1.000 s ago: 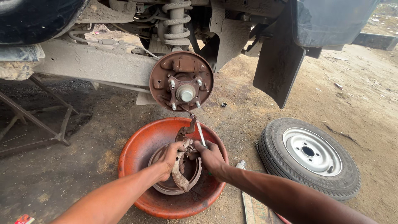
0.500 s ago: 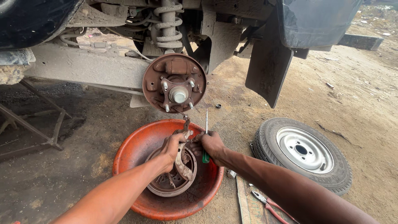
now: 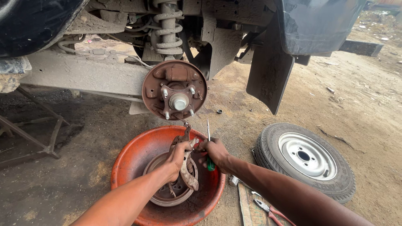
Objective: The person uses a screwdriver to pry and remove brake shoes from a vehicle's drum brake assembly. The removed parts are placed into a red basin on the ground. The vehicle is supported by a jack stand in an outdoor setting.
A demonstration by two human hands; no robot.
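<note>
Your left hand grips a rusty brake shoe just below the centre of the frame, fingers closed around its curved web, so the shoe hangs over the orange basin. Your right hand, just beside the left, is closed on a green-handled screwdriver whose thin shaft points straight up; its fingertips also meet the top end of the shoe. A small spring or link runs from the shoe's upper end up toward the brake backing plate.

Under the shoe, inside the basin, lies a brake drum, open side up, near the basin's middle. The basin sits on the dirt ground at the lower centre of the frame.

Above it, the backing plate hangs on the axle with the wheel hub and its studs at the middle. A coil spring rises behind it at the top centre. A mud flap hangs at the upper right.

At the right a removed wheel lies flat on the ground. Red-handled pliers lie at the bottom edge, between your right forearm and the wheel.
</note>
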